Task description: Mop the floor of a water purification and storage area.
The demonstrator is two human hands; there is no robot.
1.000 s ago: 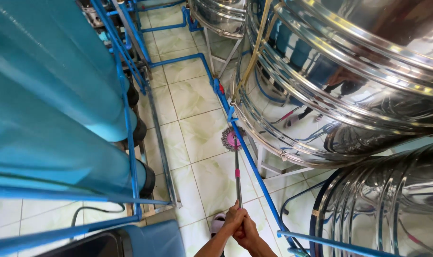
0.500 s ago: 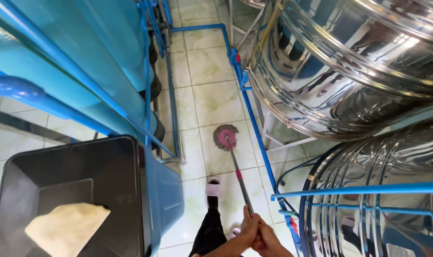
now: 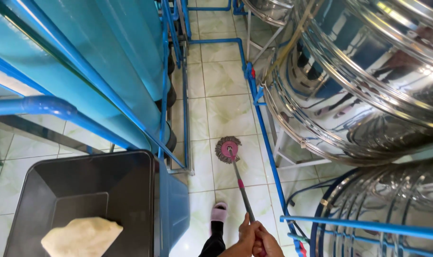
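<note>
- Your left hand (image 3: 245,235) and right hand (image 3: 266,243) sit together at bottom edge of view, both clamped on the mop handle (image 3: 241,188), left hand a bit higher up the shaft.
- Handle is grey w/ a red band partway along and slants up and left from your hands to the mop head (image 3: 227,148).
- Mop head is round w/ a pink hub and brownish-grey strands, flat on the tiled floor (image 3: 228,107) in the aisle, well ahead of your foot.
- Your foot in a pink slipper (image 3: 219,211) stands on the tiles just left of the handle.
- Left of aisle: tall light-blue tanks (image 3: 107,52) in a blue pipe frame (image 3: 165,71).
- Right of aisle: big shiny stainless steel tanks (image 3: 369,81) on stands, w/ a blue pipe (image 3: 264,138) running along the floor beside them.
- Bottom left: a dark grey bin (image 3: 83,190) w/ a yellowish cloth (image 3: 80,235) lying inside, near the blue tank frame.
</note>
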